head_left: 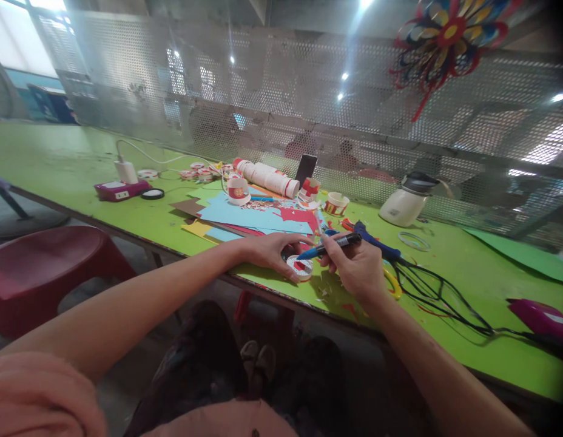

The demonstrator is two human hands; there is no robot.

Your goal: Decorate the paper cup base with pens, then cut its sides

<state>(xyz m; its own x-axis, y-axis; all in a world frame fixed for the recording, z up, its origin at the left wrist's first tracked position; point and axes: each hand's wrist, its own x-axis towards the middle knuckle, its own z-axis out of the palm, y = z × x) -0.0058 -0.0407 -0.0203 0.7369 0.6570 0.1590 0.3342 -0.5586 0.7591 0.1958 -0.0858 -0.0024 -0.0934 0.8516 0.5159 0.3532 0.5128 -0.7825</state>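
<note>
My left hand (275, 252) grips a small round white paper cup piece (300, 267) by its side, near the table's front edge. Dots and a red patch show on the face turned up. In my right hand (357, 267) is a marker (329, 245) with a blue tip end and a black barrel, its point at the rim of the cup piece. Just beyond my right hand lie a blue glue gun (377, 241) and the yellow handle of a pair of scissors (392, 284).
Coloured paper sheets (245, 215) lie behind my left hand, with a paper cup (238, 190), a row of stacked cups (267, 176) and a phone (307, 167) beyond. A white kettle (404, 200) stands at right, near tangled black cables (440, 291). A red stool (58, 267) is at left.
</note>
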